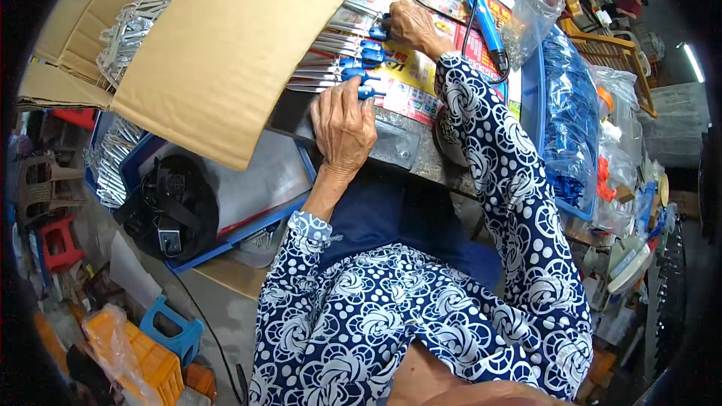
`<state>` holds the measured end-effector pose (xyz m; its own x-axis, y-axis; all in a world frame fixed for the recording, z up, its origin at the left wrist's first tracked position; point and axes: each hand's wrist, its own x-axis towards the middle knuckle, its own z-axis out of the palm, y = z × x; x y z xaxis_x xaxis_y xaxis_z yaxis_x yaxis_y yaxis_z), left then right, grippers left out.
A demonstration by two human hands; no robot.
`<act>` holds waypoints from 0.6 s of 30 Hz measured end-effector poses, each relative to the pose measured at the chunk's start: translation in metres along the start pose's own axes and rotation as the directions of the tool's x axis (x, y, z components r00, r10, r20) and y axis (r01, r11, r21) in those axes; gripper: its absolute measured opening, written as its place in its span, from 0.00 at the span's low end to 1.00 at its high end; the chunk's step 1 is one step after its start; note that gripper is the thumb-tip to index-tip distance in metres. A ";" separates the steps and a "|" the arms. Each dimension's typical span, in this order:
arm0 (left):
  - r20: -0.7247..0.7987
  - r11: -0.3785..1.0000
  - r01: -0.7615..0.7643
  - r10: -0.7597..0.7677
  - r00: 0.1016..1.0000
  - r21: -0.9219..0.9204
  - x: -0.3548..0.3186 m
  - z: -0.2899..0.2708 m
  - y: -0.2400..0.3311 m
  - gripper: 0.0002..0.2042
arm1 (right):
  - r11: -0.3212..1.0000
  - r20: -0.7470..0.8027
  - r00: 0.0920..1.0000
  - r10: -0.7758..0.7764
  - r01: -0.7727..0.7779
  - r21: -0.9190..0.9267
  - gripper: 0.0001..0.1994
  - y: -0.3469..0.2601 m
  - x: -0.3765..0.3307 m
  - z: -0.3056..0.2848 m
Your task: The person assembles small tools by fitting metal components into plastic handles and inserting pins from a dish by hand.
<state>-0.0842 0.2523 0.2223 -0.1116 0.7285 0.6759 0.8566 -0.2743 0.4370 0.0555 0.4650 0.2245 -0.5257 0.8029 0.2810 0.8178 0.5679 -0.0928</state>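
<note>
On the bench lies a row of thin silvery metal pieces (pixel 331 62) with blue plastic ends (pixel 372 53), their blue ends pointing right. My right hand (pixel 417 28) is at the far end of the row, thumb and fingers closed about one dark blue end (pixel 379 32). At the near end rests my left hand (pixel 344 124), fingers stretched forward and slightly apart, with the fingertips by the nearest blue end (pixel 366 92). A large cardboard flap (pixel 248 37) covers the left ends of the pieces.
Silvery metal parts (pixel 154 11) fill the cardboard box at left. A blue electric screwdriver (pixel 487 26) with a black cable lies at the back right. Beyond my right arm, a blue crate (pixel 532 98) holds bagged blue parts (pixel 568 116). A black bag (pixel 177 207) sits lower left.
</note>
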 end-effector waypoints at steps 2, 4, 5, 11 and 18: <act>-0.001 1.000 0.000 0.000 1.000 0.006 0.000 0.001 -0.001 0.18 | 0.984 -0.074 0.981 -0.178 0.178 0.005 0.11 0.002 -0.001 0.003; -0.009 1.000 0.012 -0.012 1.000 0.024 0.000 -0.004 -0.007 0.18 | 0.986 -0.030 0.986 -0.165 0.166 0.024 0.11 -0.008 0.003 0.003; -0.007 1.000 0.013 -0.013 1.000 0.027 -0.001 -0.003 -0.008 0.18 | 0.990 0.018 0.990 -0.137 0.136 0.042 0.12 -0.011 0.002 0.004; -0.019 0.999 0.034 -0.033 0.999 0.042 0.000 -0.023 -0.024 0.18 | 0.962 -0.004 0.971 -0.237 0.235 0.140 0.11 -0.031 0.006 0.002; -0.002 0.999 0.046 -0.046 0.999 -0.012 -0.014 -0.086 -0.026 0.18 | 0.979 -0.097 0.991 -0.091 0.107 0.175 0.10 -0.093 -0.023 -0.052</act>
<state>-0.1478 0.1953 0.2528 -0.1516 0.7389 0.6565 0.8448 -0.2479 0.4742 0.0043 0.3842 0.2763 -0.5728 0.7264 0.3797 0.7032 0.6735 -0.2277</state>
